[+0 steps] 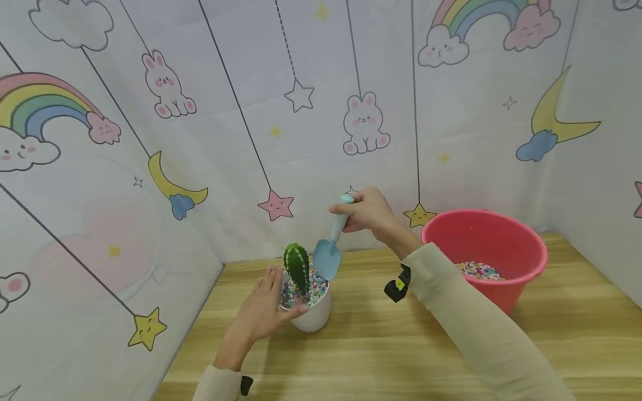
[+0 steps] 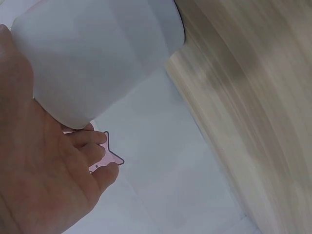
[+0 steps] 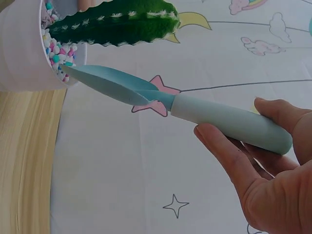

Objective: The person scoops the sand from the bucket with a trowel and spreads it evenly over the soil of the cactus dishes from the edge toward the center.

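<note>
one printed rainbow [image 1: 47,103] marks the far left of the pale backdrop [image 1: 241,167]. next comes the left hand [image 1: 261,306], gripping the white pot [image 1: 313,318] with its fingers along the left side and its thumb across the near rim. the pot stands on the wood-grain table [image 1: 381,334], left of centre, and holds an upright green cactus [image 1: 297,266] set among colourful pebbles [image 1: 318,287]. at the pot's right rim is the light-blue shovel [image 1: 327,257], blade slanting down; whether its tip touches the pebbles, i cannot tell. the right hand [image 1: 370,210] pinches the upper part of its handle between thumb and fingers. a black device [image 1: 398,284] sits at the right wrist. farther right, a red tub [image 1: 494,239] stands on the table, with more pebbles [image 1: 478,270] inside.
</note>
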The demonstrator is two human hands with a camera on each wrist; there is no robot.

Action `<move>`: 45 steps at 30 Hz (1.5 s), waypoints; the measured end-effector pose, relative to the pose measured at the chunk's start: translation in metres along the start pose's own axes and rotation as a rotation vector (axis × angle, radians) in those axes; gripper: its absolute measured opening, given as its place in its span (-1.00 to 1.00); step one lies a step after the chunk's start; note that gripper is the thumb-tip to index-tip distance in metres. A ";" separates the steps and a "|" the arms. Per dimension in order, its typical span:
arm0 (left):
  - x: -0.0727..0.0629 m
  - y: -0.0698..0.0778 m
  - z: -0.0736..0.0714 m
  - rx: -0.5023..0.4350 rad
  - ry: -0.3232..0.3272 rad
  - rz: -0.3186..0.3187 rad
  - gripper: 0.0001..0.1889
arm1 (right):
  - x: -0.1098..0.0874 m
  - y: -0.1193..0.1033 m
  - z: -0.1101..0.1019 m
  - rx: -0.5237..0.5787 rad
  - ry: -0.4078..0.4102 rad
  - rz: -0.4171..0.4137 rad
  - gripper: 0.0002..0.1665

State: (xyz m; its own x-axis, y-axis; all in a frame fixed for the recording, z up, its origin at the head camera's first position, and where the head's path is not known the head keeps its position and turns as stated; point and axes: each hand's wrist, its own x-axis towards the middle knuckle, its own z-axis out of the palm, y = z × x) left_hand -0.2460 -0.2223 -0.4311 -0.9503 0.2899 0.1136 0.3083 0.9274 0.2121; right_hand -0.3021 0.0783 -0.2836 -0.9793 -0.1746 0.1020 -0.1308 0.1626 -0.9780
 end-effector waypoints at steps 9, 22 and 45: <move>0.000 -0.003 0.000 -0.046 0.003 -0.001 0.27 | -0.002 0.000 -0.015 0.046 0.035 0.005 -0.59; -0.009 0.019 -0.039 -0.292 0.135 -0.127 0.01 | -0.016 -0.009 -0.060 0.084 0.007 0.010 -0.54; 0.012 0.148 -0.078 -0.110 0.524 0.407 -0.45 | -0.070 -0.018 -0.185 0.037 0.146 -0.071 -0.64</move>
State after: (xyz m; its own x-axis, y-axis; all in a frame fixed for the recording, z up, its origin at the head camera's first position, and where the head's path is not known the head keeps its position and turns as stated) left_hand -0.2088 -0.1003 -0.3227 -0.6188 0.4328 0.6556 0.6669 0.7305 0.1473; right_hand -0.2601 0.2674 -0.2396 -0.9802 -0.0410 0.1935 -0.1970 0.1185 -0.9732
